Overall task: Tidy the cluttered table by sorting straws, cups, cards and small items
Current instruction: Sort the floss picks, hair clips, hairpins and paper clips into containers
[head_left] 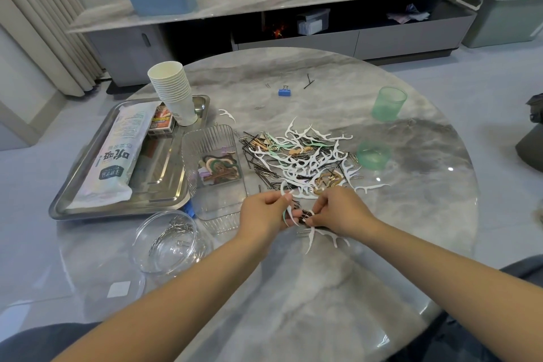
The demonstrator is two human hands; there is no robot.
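The round marble desk (293, 288) carries everything. Beyond the left hand (266, 210) lies the steel tray (164, 185), holding the straw pack (113, 156), a card box (161, 122) and the stacked paper cups (173, 91), apparently already sorted. Just beyond both hands sprawls the mixed pile (302, 159) of floss picks, bobby pins and clips. Left of the hands, the ribbed clear box (214, 167) and a round clear bowl (167, 241) sit close, likely for quick drops. The left hand pinches 1 floss pick (289, 214); the right hand (338, 209) pinches a bundle of bobby pins (307, 214), probably separating kinds.
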